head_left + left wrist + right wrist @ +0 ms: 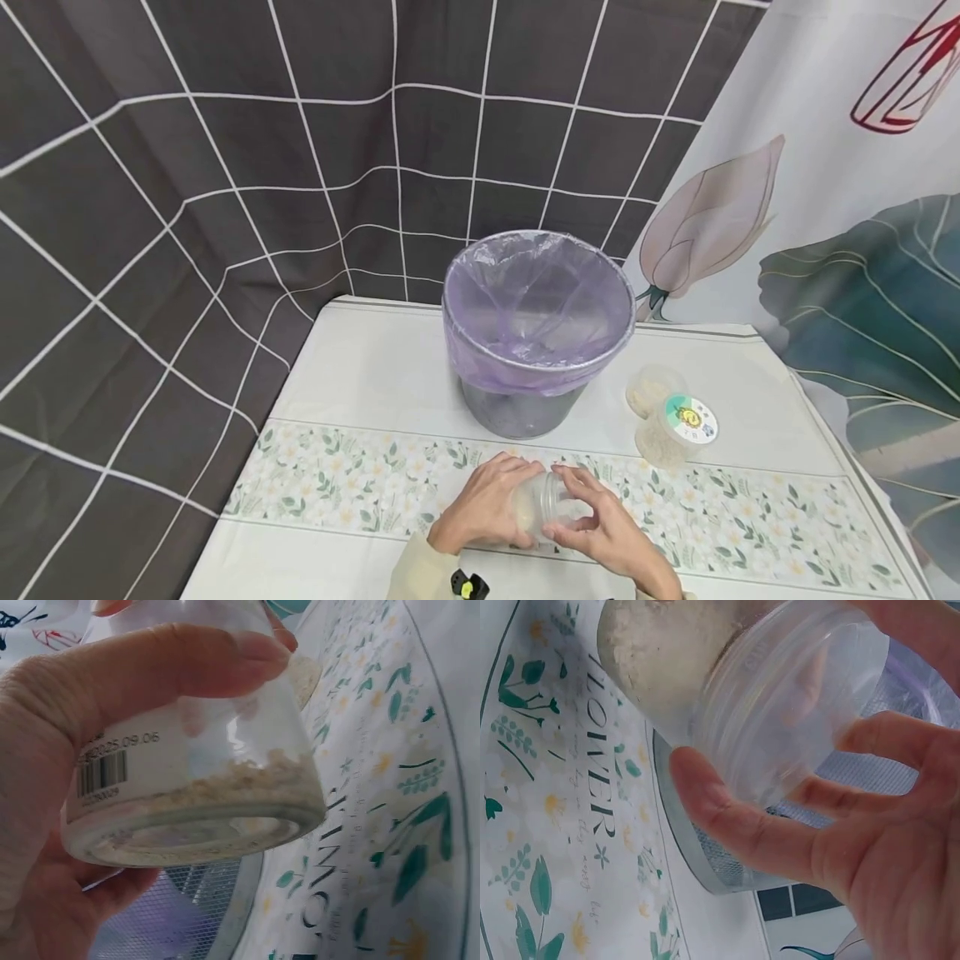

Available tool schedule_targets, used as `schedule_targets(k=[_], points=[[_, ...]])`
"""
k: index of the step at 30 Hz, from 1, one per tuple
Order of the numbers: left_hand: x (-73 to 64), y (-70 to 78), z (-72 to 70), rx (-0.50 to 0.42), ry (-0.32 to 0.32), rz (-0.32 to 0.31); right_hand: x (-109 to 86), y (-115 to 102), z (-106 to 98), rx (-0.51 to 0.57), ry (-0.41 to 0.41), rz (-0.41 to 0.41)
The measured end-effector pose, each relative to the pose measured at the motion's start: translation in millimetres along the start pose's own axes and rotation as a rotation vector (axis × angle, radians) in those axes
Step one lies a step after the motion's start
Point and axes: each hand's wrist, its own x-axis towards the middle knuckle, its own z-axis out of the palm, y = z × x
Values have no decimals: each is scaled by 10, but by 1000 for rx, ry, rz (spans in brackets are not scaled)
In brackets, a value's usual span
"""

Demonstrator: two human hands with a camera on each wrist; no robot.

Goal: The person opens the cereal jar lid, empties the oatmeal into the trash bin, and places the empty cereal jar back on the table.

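Note:
My left hand (pixel 491 502) grips a clear jar (pixel 225 761) by its side, thumb across the wall. A printed label with a barcode (pixel 103 774) is on the jar, and beige crumbly bits (pixel 255 776) lie inside near its base. In the head view the jar lies tilted toward my right hand (pixel 603 523). Those right fingers (pixel 742 832) hold a clear, ridged plastic piece (pixel 810 697) at the jar's mouth; I cannot tell if it is a lid or a cup. Its far side is partly hidden by the fingers.
Behind the hands stands a mesh waste bin (pixel 517 412) lined with a purple bag (pixel 540 325). To its right sit a tub with a green and white lid (pixel 691 419) and a clear round container (pixel 651 390) with pale bits. A flowered cloth (pixel 337 475) covers the table.

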Motion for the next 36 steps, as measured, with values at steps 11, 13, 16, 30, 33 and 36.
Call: schedule_targets(k=[11,13,16,30,33,36], points=[[13,-17,-15,-95,-87,-30,-14,-26,-11,-27,-27,-9],[14,-6,-12,-111,-78,-32,-13,-32,-25,-46,-24,-8],[11,20,-4,-108,-48,-32,-8,-38,-45,-67,5,-6],[3,142,79,201,166,21,95,-142,104,-18,222,323],[8,158,107,250,202,19,128,-167,113,89,214,393],[2,161,124,270,212,12,142,-166,122,125,216,418]])
